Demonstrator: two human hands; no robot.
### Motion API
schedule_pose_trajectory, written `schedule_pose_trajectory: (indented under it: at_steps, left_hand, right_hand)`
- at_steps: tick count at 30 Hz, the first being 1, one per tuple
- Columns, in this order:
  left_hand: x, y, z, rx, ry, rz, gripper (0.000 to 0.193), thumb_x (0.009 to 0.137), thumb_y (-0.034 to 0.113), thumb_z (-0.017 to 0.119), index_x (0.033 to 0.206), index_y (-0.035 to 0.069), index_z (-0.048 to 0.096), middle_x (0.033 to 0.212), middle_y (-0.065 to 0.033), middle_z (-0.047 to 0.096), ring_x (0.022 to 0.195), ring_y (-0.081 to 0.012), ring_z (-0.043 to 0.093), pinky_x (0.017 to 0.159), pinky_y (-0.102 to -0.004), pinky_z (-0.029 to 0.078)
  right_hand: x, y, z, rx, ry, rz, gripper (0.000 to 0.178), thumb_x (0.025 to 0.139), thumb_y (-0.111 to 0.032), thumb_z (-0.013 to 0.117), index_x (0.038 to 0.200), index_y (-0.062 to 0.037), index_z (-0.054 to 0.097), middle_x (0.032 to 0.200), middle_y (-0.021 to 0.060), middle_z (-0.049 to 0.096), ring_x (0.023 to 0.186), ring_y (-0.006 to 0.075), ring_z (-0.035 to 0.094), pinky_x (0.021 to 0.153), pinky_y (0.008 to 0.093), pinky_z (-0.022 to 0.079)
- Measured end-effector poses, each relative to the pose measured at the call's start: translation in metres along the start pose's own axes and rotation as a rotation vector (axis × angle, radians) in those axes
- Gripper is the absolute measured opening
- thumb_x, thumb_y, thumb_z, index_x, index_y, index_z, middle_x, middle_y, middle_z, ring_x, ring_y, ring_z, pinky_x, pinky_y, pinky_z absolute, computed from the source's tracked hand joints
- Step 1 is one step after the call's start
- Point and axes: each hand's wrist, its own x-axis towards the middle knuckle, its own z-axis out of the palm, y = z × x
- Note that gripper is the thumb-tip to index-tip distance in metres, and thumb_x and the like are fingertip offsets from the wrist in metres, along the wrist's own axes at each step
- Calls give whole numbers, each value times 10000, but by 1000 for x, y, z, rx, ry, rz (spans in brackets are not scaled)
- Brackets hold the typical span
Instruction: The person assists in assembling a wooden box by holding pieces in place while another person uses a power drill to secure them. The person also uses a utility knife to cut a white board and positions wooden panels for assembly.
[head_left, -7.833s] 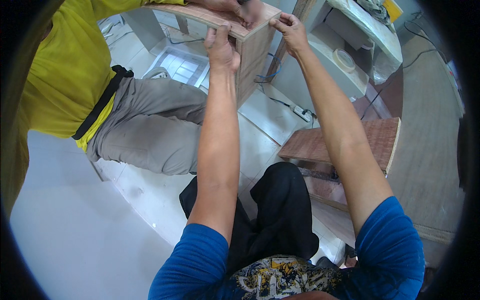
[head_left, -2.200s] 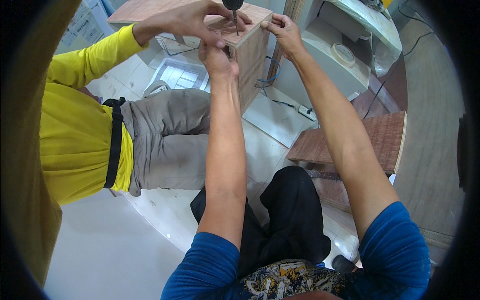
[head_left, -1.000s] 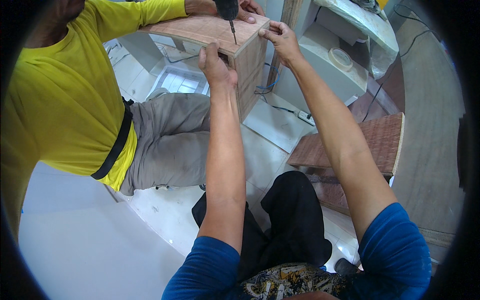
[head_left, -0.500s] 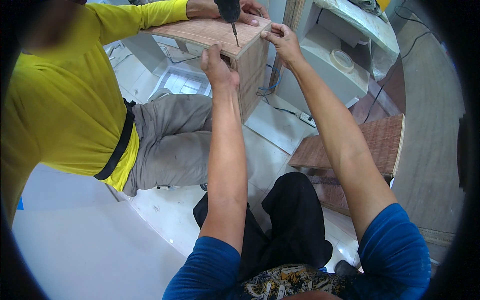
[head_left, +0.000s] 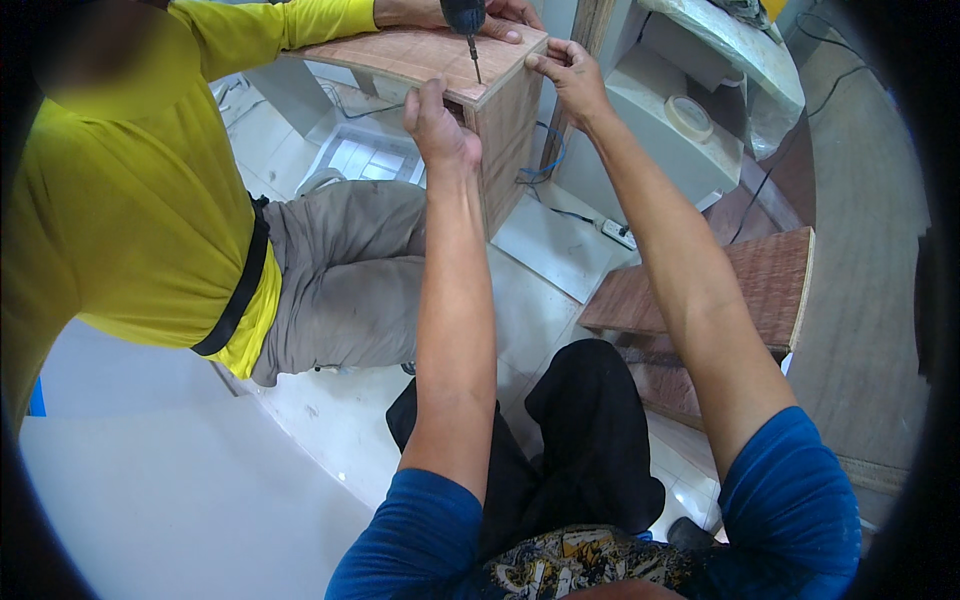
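A plywood box (head_left: 505, 150) stands at the top middle, its reddish top panel (head_left: 420, 52) reaching left toward a co-worker. My left hand (head_left: 442, 130) is closed on the box's near edge, thumb and fingers at the top panel's rim. With thumb and fingers pinched, my right hand (head_left: 572, 80) holds the box's right edge near the far corner. Between my hands a dark power drill (head_left: 463, 16) points its long thin bit down at the top panel near the corner. The co-worker's hand (head_left: 508, 28) rests on the panel's far end; who grips the drill is out of frame.
A co-worker in a yellow shirt (head_left: 150, 230) is close on my left. Plywood boards (head_left: 740, 280) lie by my right arm. A roll of tape (head_left: 689, 117) rests on a grey cabinet (head_left: 640, 130). Cables and a power strip (head_left: 619, 233) lie on the floor beyond.
The view has shifted slightly, and the box and drill appear a little lower and to the right. Both my hands keep their hold on the box, and the drill stays over the panel.
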Motion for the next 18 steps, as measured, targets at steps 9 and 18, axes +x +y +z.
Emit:
schedule_pose_trajectory:
  at_steps: [9,18]
  left_hand:
    - [-1,-3,1,-9,2,-14,269,886,117,598,1118,-16,565,1117,-116,605,1090,-248,581,1007,-419,452]
    - [0,-4,-1,-17,12,-5,160,873,111,623,1002,25,583,1011,-82,607,1001,-224,587,958,-395,469]
  right_hand:
    - [-1,5,-5,-10,3,13,721,778,-253,894,1321,75,550,1238,192,647,1160,248,624,1013,346,498]
    - [-1,2,-5,2,6,23,745,769,-248,902,1334,78,542,1240,196,644,1162,250,623,1013,342,499]
